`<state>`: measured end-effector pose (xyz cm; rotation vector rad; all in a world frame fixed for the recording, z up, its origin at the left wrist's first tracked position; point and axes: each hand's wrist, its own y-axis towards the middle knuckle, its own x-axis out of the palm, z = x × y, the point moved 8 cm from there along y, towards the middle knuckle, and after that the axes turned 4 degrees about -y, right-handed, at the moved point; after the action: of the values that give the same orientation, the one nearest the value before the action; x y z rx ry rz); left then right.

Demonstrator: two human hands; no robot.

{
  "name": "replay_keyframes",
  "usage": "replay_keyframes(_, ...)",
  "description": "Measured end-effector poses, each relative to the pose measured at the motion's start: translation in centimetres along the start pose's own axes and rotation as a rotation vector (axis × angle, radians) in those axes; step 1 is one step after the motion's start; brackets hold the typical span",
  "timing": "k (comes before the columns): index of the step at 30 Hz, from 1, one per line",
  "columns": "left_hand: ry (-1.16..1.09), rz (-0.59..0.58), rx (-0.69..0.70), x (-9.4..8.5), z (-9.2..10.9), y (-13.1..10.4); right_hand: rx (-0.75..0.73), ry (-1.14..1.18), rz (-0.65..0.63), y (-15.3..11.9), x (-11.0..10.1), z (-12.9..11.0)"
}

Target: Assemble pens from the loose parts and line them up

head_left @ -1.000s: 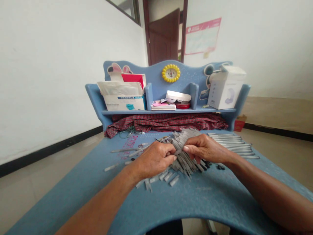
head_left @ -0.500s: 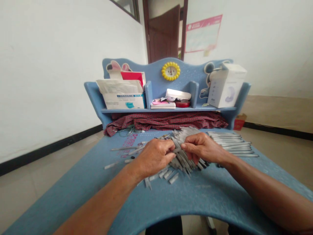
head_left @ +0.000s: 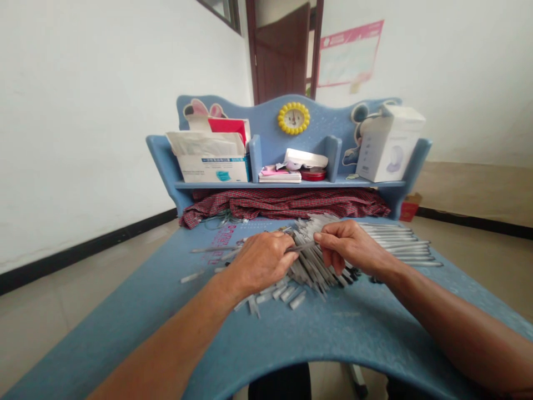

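Between my two hands a thin grey pen (head_left: 303, 246) is stretched roughly level above the desk. My left hand (head_left: 263, 260) is closed around its left end, and the fingers hide that end. Thumb and forefinger of my right hand (head_left: 352, 244) pinch the other end. Beneath the hands lies a heap of grey translucent pen barrels (head_left: 312, 270). Short clear pieces that look like pen caps (head_left: 287, 293) are scattered in front of the heap. To the right of my right hand, several pens (head_left: 402, 244) lie side by side in a row.
The blue desk (head_left: 308, 339) has a shelf (head_left: 291, 185) at the back, holding a mask box (head_left: 214, 168), a red tin (head_left: 313, 175) and a white carton (head_left: 389, 145). Checked cloth (head_left: 287, 204) is bunched under the shelf. A loose clear piece (head_left: 191, 276) lies at left.
My hands have moved slightly apart, the right one a little up and to the right. More of the pen now shows between them. The view has shifted slightly.
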<state>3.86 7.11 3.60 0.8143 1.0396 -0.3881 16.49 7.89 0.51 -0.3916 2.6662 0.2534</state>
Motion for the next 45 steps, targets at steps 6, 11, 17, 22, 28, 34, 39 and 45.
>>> replay_keyframes(6, 0.204, -0.103, 0.064, 1.1, 0.3, -0.1, 0.022, -0.039, 0.008, -0.1, -0.2, 0.1)
replay_keyframes(11, 0.155, -0.041, 0.064, 0.6, 0.3, 0.1, 0.008, -0.055, 0.005, -0.1, -0.4, 0.2)
replay_keyframes(17, -0.295, 0.086, -0.262, -1.1, -2.0, 0.3, -0.264, -0.387, -0.154, -1.7, 2.3, -2.2)
replay_keyframes(22, -0.717, 0.115, -0.451, -0.9, -2.8, -0.1, -0.474, -0.943, -0.313, -4.2, 6.6, -4.1)
replay_keyframes(28, -0.924, 0.155, -0.491, -0.1, -2.9, -0.2, -0.508, -1.254, -0.432, -5.1, 9.3, -3.9)
replay_keyframes(34, -1.044, 0.176, -0.549, 0.1, -3.5, -0.4, -0.574, -1.323, -0.443, -5.1, 10.9, -3.4)
replay_keyframes(39, -1.066, 0.199, -0.556, 0.0, -3.7, -0.4, -0.609, -1.306, -0.43, -5.1, 11.1, -3.6)
replay_keyframes(45, -1.102, 0.237, -0.547, -0.1, -3.8, -0.5, -0.637, -1.001, -0.312, -4.9, 8.6, -4.8)
